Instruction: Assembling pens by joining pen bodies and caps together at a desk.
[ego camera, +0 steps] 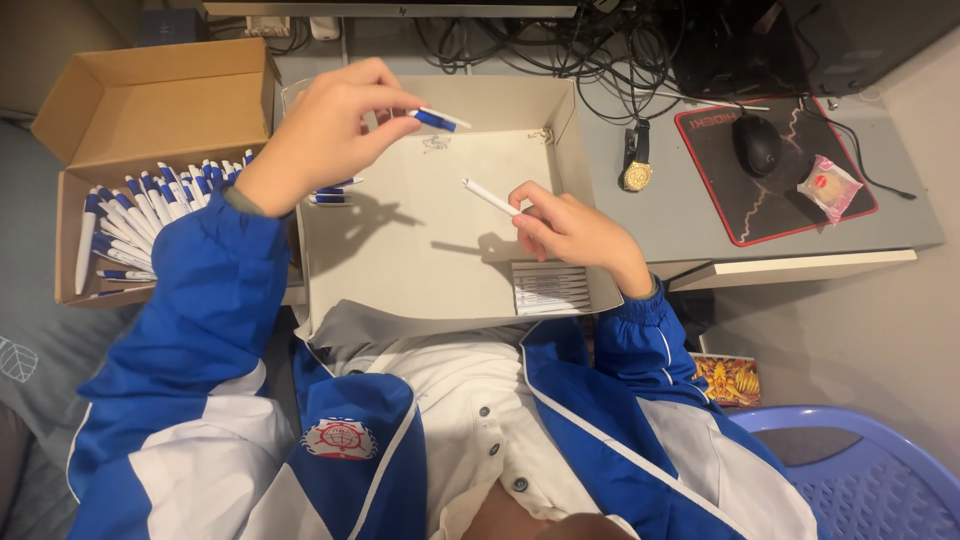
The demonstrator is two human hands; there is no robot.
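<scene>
Above the shallow grey box (420,250), the left hand (320,135) pinches a blue-and-white pen piece (437,119); the right hand (570,232) grips a white pen barrel (489,196) over the box's right half.

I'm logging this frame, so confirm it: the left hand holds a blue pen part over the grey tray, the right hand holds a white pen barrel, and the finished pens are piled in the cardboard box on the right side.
One detail is wrong. In the head view, the cardboard box with the finished pens sits on the left side. The left hand does hold a blue pen part over the grey tray, and the right hand holds a white pen barrel.
</scene>
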